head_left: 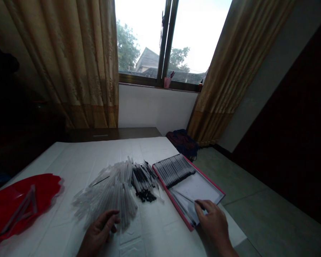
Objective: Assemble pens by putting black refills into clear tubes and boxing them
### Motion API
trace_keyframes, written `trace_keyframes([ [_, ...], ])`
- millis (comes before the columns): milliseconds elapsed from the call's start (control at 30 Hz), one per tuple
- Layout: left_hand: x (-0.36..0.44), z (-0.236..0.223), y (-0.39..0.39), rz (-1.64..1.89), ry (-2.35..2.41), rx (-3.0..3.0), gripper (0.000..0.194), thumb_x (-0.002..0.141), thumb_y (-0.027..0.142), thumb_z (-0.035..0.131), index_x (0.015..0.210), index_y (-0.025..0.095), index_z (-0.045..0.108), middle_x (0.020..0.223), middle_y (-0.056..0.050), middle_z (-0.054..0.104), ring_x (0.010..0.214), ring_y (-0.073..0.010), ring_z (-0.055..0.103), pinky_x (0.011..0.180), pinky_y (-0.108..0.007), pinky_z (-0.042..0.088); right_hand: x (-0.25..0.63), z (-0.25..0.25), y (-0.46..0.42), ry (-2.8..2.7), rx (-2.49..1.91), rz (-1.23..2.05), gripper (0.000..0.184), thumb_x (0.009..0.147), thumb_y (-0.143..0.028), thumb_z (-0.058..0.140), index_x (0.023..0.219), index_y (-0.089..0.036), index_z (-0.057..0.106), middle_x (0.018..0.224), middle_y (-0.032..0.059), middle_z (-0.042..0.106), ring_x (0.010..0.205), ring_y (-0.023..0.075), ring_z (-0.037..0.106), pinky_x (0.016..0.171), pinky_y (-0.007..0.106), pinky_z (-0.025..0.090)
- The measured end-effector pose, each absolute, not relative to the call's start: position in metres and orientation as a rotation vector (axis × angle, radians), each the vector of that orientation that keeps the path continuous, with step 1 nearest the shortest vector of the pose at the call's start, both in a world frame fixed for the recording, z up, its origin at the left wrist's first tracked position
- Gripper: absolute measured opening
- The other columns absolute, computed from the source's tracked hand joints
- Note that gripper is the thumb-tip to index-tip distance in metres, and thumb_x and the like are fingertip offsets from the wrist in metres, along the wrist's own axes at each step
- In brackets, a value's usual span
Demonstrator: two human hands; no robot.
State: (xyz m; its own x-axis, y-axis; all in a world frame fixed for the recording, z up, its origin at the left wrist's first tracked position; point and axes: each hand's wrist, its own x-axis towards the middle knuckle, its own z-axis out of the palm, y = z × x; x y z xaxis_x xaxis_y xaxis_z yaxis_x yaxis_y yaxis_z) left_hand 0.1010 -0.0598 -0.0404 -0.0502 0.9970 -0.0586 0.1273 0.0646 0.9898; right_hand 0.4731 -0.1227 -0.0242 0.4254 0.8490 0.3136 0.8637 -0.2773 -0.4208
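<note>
— Red glossy plastic sheet with a wavy edge [46,185] at the far left, a few clear plastic sleeves [21,210] lying across it. What's next along?

— A bare left hand [98,232], fingers spread and open, holding nothing. It sits just beside a loose heap of clear plastic tubes [109,192] on a white paper-covered table [69,160].

— Touching the heap?

— Too close to tell. Past the heap lies a bunch of slim black-ended rods [143,180], with a small clump of black tips [146,195] below them.

— And further right?

— A flat white tray with a pink rim [203,175], holding a neat row of clear tubes with black ends [173,170] along its far side. A bare right hand [214,223] rests at the tray's near corner, its fingers curled over thin clear pieces lying there.

— Is that hand gripping them?

— I can't tell. It may be pinching them or only resting on them.

— What could go wrong?

— The tubes are round and loose, so a nudge from the left hand could roll them into the black clump or spread them across the table. The tray lies near the table's right edge, so pressing on its corner could shift it and upset the row.
</note>
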Motion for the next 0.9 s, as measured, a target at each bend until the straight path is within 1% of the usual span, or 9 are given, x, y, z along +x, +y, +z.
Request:
trace_keyframes([
  [100,0.101,-0.041,-0.059,1.143,1.365,1.232,0.059,0.060,0.074,0.061,0.085,0.021,0.067,0.065,-0.002,0.069,0.051,-0.0149,0.058,0.037,-0.020,0.039,0.466,-0.017,-0.123,-1.530,-2.257,-0.094,0.020,0.077,-0.033,0.054,0.080,-0.028,0.074,0.088,0.0053,0.072,0.089,0.0276,0.063,0.077,0.039,0.039],
  [233,0.101,-0.041,-0.059,1.160,1.373,1.212,0.058,0.060,0.073,0.061,0.084,0.021,0.068,0.064,-0.001,0.068,0.050,-0.0148,0.057,0.038,-0.021,0.040,0.459,-0.007,-0.120,-1.675,-2.301,-0.001,0.019,0.076,-0.029,0.056,0.076,-0.030,0.075,0.086,0.0049,0.073,0.089,0.0278,0.064,0.079,0.041,0.036],
  [433,0.101,-0.039,-0.061,1.177,1.341,1.230,0.055,0.061,0.071,0.063,0.086,0.022,0.068,0.064,-0.001,0.069,0.051,-0.0149,0.058,0.039,-0.021,0.041,0.455,-0.006,-0.115,-1.758,-2.266,0.161,0.025,0.082,-0.032,0.051,0.092,-0.030,0.074,0.087,0.0057,0.075,0.087,0.0269,0.066,0.075,0.037,0.039],
  [633,0.100,-0.037,-0.059,1.180,1.311,1.179,0.056,0.060,0.070,0.065,0.085,0.020,0.068,0.064,-0.002,0.070,0.050,-0.0146,0.058,0.037,-0.020,0.041,0.449,0.001,-0.113,-1.854,-2.328,0.145,0.028,0.085,-0.029,0.046,0.090,-0.028,0.074,0.091,0.0063,0.075,0.088,0.0255,0.066,0.074,0.033,0.040],
  [767,0.093,-0.033,-0.054,1.134,1.238,1.099,0.057,0.054,0.068,0.070,0.083,0.019,0.069,0.064,-0.003,0.070,0.050,-0.0151,0.059,0.035,-0.020,0.041,0.438,0.020,-0.106,-1.877,-2.381,0.099,0.029,0.087,-0.027,0.045,0.094,-0.025,0.073,0.094,0.0065,0.074,0.091,0.0241,0.065,0.076,0.032,0.040],
  [833,0.089,-0.030,-0.051,1.146,1.210,1.044,0.058,0.050,0.067,0.073,0.081,0.018,0.069,0.062,-0.003,0.070,0.050,-0.0156,0.059,0.034,-0.020,0.041,0.426,0.029,-0.099,-1.908,-2.332,0.098,0.028,0.088,-0.027,0.045,0.095,-0.025,0.072,0.094,0.0062,0.073,0.091,0.0230,0.064,0.076,0.031,0.040],
  [900,0.085,-0.026,-0.050,1.190,1.200,0.998,0.057,0.051,0.065,0.074,0.081,0.017,0.069,0.063,-0.004,0.070,0.051,-0.0158,0.060,0.034,-0.020,0.041,0.410,0.034,-0.091,-1.970,-2.230,0.098,0.026,0.088,-0.027,0.046,0.094,-0.025,0.072,0.092,0.0053,0.073,0.091,0.0221,0.063,0.076,0.029,0.039],
])
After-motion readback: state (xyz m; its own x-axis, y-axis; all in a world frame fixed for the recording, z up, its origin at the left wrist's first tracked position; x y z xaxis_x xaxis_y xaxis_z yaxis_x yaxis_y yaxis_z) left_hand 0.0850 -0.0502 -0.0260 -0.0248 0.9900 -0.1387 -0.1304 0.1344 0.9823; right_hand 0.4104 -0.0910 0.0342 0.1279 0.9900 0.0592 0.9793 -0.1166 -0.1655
